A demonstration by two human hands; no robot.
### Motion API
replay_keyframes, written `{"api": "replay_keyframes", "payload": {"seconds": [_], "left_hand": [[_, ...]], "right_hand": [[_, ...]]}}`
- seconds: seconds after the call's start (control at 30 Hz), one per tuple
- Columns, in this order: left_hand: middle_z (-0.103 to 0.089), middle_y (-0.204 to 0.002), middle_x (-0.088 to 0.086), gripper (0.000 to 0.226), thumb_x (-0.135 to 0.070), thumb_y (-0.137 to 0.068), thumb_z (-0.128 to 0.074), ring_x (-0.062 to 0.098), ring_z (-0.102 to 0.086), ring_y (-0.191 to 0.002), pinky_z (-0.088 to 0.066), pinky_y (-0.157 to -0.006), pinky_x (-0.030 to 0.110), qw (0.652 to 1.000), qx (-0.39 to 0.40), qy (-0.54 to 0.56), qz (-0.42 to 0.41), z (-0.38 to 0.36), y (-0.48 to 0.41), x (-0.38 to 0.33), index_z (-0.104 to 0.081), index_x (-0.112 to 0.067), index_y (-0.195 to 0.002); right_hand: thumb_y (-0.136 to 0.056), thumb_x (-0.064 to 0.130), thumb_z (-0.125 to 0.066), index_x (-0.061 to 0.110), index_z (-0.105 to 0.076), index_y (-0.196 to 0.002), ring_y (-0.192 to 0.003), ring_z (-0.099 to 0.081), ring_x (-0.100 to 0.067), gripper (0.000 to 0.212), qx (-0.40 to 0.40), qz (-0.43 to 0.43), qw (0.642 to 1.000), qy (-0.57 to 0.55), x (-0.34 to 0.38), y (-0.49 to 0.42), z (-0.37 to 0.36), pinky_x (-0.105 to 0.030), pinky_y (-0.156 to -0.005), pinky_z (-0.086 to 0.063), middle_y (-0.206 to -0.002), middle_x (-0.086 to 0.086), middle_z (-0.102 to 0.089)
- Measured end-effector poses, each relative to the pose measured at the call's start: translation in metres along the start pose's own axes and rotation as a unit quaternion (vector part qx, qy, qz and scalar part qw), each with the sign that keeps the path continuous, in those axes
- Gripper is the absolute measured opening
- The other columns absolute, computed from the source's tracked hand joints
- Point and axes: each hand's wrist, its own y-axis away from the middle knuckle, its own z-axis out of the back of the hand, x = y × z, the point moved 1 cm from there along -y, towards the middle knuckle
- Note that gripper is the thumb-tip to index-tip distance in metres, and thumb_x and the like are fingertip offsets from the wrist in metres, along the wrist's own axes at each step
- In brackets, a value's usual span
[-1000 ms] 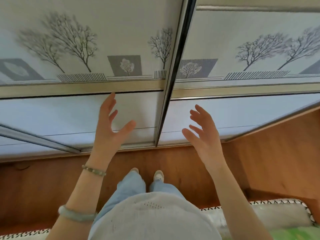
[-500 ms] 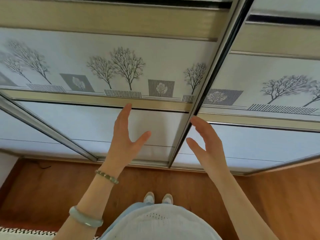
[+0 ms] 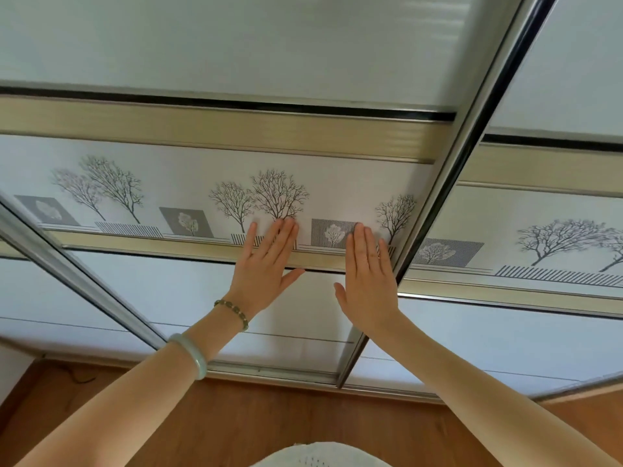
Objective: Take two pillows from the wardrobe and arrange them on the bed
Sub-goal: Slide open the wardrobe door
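The wardrobe fills the view, its sliding doors closed. The middle door is white with a band of printed trees and a gold strip across it. My left hand lies flat against this door, fingers straight and together, over the gold strip. My right hand is pressed flat on the same door, close to its metal edge frame. Neither hand holds anything. No pillows or bed are visible.
A second sliding door with the same tree print stands to the right, another door edge to the left. Brown wooden floor runs below the door track.
Both hands have moved up and forward from hovering with spread fingers to lying flat on the door. The view has tilted upward, so my feet and the patterned edge below are gone.
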Motion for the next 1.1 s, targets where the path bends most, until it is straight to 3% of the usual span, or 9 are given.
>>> {"api": "replay_keyframes", "payload": {"seconds": [0.13,0.33,0.6,0.97,1.1], "left_hand": [[-0.012,-0.162,0.007,0.081,-0.063,-0.097,-0.034,0.022,-0.018,-0.148,-0.013,-0.119,0.054,1.0,-0.018,0.0,0.006,-0.008,0.0,0.002,-0.02,-0.007,-0.154],[-0.013,-0.161,0.002,0.076,-0.06,-0.098,-0.035,0.016,-0.017,-0.148,-0.008,-0.12,0.053,0.999,-0.037,-0.032,-0.007,-0.014,0.004,0.017,-0.019,-0.013,-0.155],[-0.018,-0.16,0.003,0.074,-0.057,-0.097,-0.04,0.022,-0.023,-0.145,-0.009,-0.119,0.055,0.997,-0.032,-0.062,0.015,-0.013,0.018,0.044,-0.022,-0.013,-0.154],[-0.015,-0.16,0.01,0.073,-0.054,-0.099,-0.033,0.031,-0.023,-0.146,-0.013,-0.118,0.057,0.99,0.069,-0.091,0.085,-0.008,0.059,0.115,-0.019,-0.008,-0.154],[-0.013,-0.161,0.015,0.074,-0.051,-0.099,-0.028,0.033,-0.018,-0.147,-0.01,-0.119,0.056,0.979,0.113,-0.112,0.129,-0.001,0.072,0.134,-0.015,-0.004,-0.154]], "right_hand": [[-0.078,0.044,-0.067,-0.005,-0.019,-0.147,-0.145,-0.009,-0.036,0.097,-0.016,0.018,1.0,0.004,-0.003,-0.006,-0.009,-0.05,-0.117,-0.007,-0.155,-0.021,-0.008],[-0.082,0.042,-0.063,-0.004,-0.017,-0.148,-0.145,-0.007,-0.036,0.093,-0.015,0.051,0.999,-0.002,-0.005,-0.009,-0.017,-0.049,-0.118,-0.014,-0.156,-0.022,-0.006],[-0.086,0.039,-0.055,-0.001,-0.01,-0.149,-0.146,0.003,-0.032,0.087,-0.031,0.104,0.994,0.018,0.014,-0.02,-0.016,-0.047,-0.119,-0.002,-0.157,-0.02,0.003],[-0.078,0.028,-0.065,0.009,-0.028,-0.15,-0.146,-0.005,-0.032,0.084,-0.117,0.254,0.96,0.011,0.034,-0.035,0.003,-0.047,-0.119,-0.004,-0.157,-0.019,-0.009],[-0.076,0.025,-0.067,0.011,-0.027,-0.15,-0.145,-0.009,-0.031,0.086,-0.136,0.259,0.956,-0.015,0.033,-0.043,0.011,-0.046,-0.118,-0.006,-0.156,-0.017,-0.011]]}}
